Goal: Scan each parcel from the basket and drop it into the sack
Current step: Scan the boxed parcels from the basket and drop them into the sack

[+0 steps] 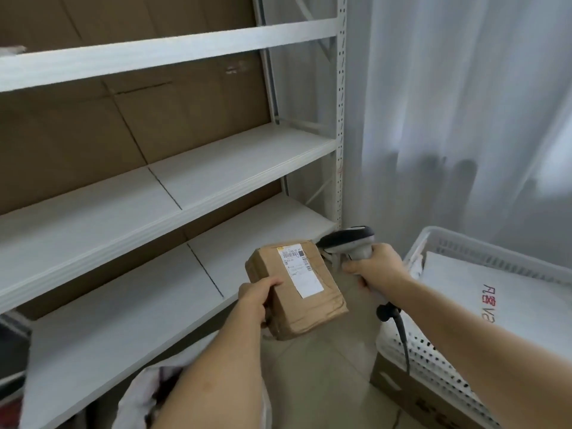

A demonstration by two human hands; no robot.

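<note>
My left hand [258, 297] grips a brown cardboard parcel [312, 308] by its left edge, with the white shipping label facing up. My right hand [376, 266] is closed around the handle of a grey barcode scanner [346, 239], whose dark head points at the parcel's top right corner. A black cable hangs from the handle's base. The white perforated basket [445, 243] stands at the right and holds a white mailer bag [495, 298] with red print. The open mouth of a white sack [145, 394] shows below my left forearm.
White metal shelving [173, 184] with cardboard backing fills the left and centre. A white curtain [464, 103] hangs at the right. The basket rests on a cardboard box [411, 394]. A dark object [12, 345] sits at the left edge. Tiled floor lies below the parcel.
</note>
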